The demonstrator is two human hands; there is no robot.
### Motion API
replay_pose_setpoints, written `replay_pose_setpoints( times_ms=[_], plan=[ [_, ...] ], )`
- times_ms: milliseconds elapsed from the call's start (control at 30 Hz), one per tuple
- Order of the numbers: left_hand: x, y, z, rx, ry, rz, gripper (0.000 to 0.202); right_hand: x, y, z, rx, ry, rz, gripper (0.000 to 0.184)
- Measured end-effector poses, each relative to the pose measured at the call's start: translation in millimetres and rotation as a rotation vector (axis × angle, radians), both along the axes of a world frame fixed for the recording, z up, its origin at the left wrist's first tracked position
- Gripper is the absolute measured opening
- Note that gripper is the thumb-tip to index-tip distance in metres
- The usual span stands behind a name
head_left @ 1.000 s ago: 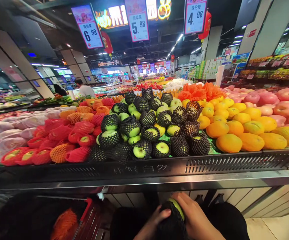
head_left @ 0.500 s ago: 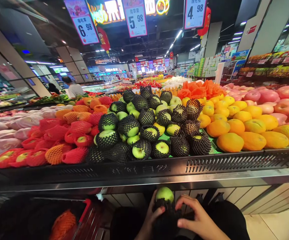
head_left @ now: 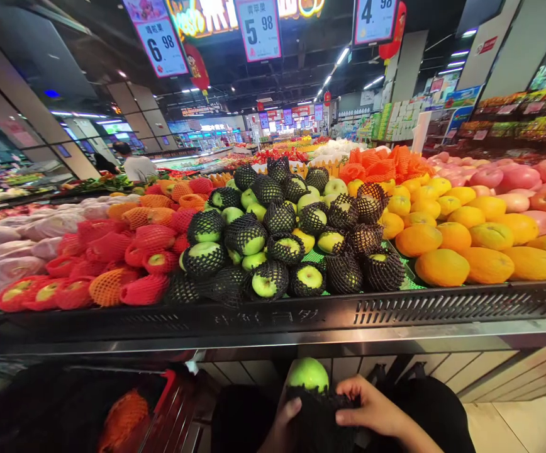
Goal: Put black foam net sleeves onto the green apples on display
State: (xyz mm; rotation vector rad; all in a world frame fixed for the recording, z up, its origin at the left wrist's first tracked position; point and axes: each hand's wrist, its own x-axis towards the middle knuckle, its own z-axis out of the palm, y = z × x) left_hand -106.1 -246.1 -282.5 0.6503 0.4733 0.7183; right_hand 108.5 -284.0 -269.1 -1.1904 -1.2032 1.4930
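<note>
At the bottom of the view I hold a green apple point(head_left: 307, 374) in a black foam net sleeve point(head_left: 317, 412). My left hand point(head_left: 286, 418) grips the net from the left and my right hand point(head_left: 372, 409) pinches it from the right. The apple's top pokes out above the net. Both hands are below the front edge of the fruit stand point(head_left: 273, 314). On the stand right above, a pile of green apples in black nets point(head_left: 273, 239) fills the middle section.
Red and orange netted fruit point(head_left: 112, 264) lies left of the pile, oranges point(head_left: 456, 245) and pink apples point(head_left: 528, 189) to the right. A red shopping basket point(head_left: 160, 415) sits at lower left. Price signs point(head_left: 260, 28) hang overhead. A person point(head_left: 136, 165) stands far back left.
The net has slid down the apple, so more green skin shows on top. My right hand moved from covering the fruit to pinching the net at its right side.
</note>
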Motion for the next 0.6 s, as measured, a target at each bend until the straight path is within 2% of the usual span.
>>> replay_pose_setpoints(
  times_ms=[100, 267, 467, 600],
  plan=[
    [0, 2, 0.5, 0.077, 0.057, -0.031, 0.067, 3, 5, 6.6, 0.061, 0.01, -0.136, 0.057],
    [3, 2, -2.1, 0.128, 0.111, -0.101, 0.074, -2, 20, 13.2, 0.075, 0.196, -0.202, 0.057],
    [-6, 14, -9.4, 0.191, 0.21, -0.234, 0.073, -19, 26, 5.0, -0.031, 0.294, -0.27, 0.051],
    [-7, 19, -1.1, 0.256, 0.248, -0.322, 0.071, -30, 26, 4.1, -0.108, 0.319, -0.261, 0.052]
  ],
)
